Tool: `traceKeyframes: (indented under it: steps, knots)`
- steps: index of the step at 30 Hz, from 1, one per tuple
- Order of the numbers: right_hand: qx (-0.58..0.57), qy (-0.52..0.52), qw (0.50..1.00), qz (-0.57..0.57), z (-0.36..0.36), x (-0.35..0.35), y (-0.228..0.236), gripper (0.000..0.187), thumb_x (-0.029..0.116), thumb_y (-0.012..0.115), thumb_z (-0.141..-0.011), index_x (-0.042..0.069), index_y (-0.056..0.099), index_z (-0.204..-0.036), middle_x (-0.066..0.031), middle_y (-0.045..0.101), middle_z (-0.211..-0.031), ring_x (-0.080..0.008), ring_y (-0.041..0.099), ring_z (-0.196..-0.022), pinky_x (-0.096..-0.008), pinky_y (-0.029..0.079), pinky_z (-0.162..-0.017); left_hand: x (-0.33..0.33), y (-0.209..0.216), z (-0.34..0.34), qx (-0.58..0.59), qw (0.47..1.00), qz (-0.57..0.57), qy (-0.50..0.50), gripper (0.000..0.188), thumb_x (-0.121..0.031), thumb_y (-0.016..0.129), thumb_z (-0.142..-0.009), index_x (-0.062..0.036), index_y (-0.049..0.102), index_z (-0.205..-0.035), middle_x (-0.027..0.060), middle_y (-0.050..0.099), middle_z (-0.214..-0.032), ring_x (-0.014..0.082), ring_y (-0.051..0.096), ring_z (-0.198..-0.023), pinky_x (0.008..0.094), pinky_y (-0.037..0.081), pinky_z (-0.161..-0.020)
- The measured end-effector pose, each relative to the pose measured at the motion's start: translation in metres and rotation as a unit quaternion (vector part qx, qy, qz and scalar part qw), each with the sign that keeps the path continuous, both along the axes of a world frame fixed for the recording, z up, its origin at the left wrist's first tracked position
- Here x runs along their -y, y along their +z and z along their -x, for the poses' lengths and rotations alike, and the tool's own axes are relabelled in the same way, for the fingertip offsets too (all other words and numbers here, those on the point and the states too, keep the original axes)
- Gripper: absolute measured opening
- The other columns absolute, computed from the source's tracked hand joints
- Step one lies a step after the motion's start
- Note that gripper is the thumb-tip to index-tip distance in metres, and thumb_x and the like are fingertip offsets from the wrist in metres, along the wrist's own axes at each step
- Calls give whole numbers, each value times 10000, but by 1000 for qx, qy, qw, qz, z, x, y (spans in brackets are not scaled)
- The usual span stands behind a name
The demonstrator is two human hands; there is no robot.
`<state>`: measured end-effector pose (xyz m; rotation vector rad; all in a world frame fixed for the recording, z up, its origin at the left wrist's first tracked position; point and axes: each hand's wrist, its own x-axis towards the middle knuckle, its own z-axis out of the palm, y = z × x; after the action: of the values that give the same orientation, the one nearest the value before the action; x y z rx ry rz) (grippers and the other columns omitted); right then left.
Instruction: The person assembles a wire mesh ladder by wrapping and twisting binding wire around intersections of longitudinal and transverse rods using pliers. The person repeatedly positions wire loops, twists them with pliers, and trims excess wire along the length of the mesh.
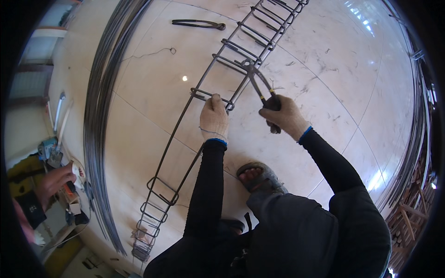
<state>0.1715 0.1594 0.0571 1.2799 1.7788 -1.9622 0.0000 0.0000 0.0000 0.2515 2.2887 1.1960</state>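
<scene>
A long rebar cage (185, 125) of thin steel rods and rectangular stirrups lies on the pale tiled floor, running from bottom left to top right. My left hand (213, 118), in a knitted glove, grips a stirrup and a rod of the cage. My right hand (285, 116), also gloved, is closed on the handles of dark pincers (259, 83). The pincers' jaws bite at a joint between a stirrup and a rod, further up the cage.
A second pair of pincers (199, 24) lies on the floor at the top. A bundle of long steel rods (99, 106) curves along the left. A loose wire (153, 53) lies nearby. My sandalled foot (257, 176) rests below. Another person's hand (53, 183) is at far left.
</scene>
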Motion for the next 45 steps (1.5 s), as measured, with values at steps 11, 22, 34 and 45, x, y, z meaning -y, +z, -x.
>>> traceKeyframes:
  steps: [11,22,34,45]
  knots:
    - [54,60,994,-69,12,30,4,258,202,789,-916,-21,671,-974,-93,689,-726,-182,691,-562,-329,566,-501,-6,-4,7,13,997,-56,60,476,-399,539,-1091,54,685,-1066,206,734,-909,371,707,-858,465,547,-796]
    - [50,131,990,-33,-8,38,12,276,186,766,-929,-17,703,-1104,-113,715,-793,-186,714,-633,-349,580,-541,5,16,10,160,977,-126,59,327,-373,602,-1081,-58,666,-1143,35,672,-904,119,648,-645,285,445,-461]
    - [12,79,965,-249,-48,45,-7,616,26,580,-960,184,572,-1555,-229,736,-986,-302,767,-870,-438,588,-794,3,15,5,105,986,-112,60,355,-344,579,-1110,-12,694,-1152,65,690,-941,140,634,-646,288,505,-498]
    - [-123,-37,984,121,-38,49,-17,390,-113,503,-836,-27,591,-1207,-203,697,-1292,-286,722,-1132,-435,612,-992,4,7,6,131,978,-149,66,328,-334,589,-1102,-17,674,-1102,70,667,-874,137,597,-573,288,480,-465]
